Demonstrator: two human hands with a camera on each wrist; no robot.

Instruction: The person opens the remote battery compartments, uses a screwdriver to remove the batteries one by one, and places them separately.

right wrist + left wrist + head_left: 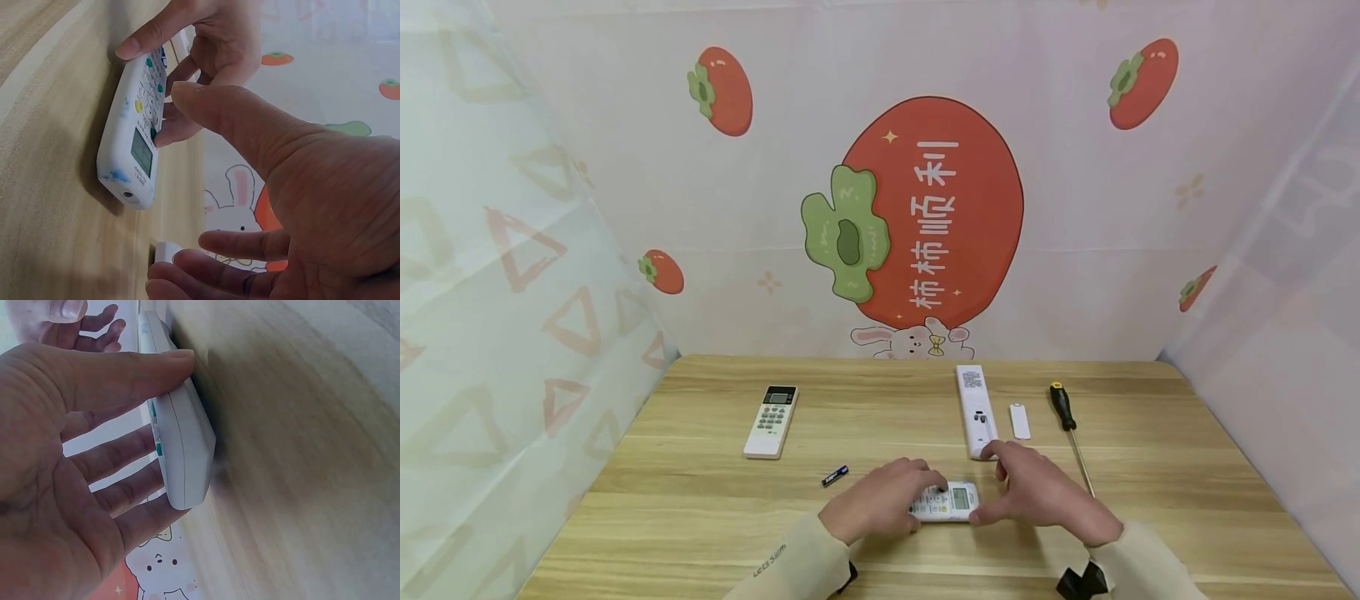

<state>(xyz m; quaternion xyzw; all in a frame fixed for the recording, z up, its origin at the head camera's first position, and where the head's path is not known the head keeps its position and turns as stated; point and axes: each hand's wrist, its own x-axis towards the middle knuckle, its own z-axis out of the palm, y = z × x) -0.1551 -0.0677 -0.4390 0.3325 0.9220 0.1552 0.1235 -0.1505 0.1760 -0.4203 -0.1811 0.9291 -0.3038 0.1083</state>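
Note:
A white remote control (955, 502) with a small grey screen lies on the wooden table, button side up. My left hand (883, 498) holds it at its left part, thumb on the near edge and fingers at the far edge, as the left wrist view shows with the remote's white side (184, 450). My right hand (1037, 487) hovers at the screen end, fingers spread and loosely bent; in the right wrist view its thumb (219, 109) stands apart from the remote. Its other fingertips are close to a second white remote (973, 396), lying back up; contact cannot be told.
A third white remote (772, 422) lies at the back left, buttons up. A dark battery (835, 476) is left of my left hand. Right of the second remote are a small flat white piece (1019, 422) and a black-and-yellow-handled screwdriver (1063, 408). Printed cloth walls surround the table.

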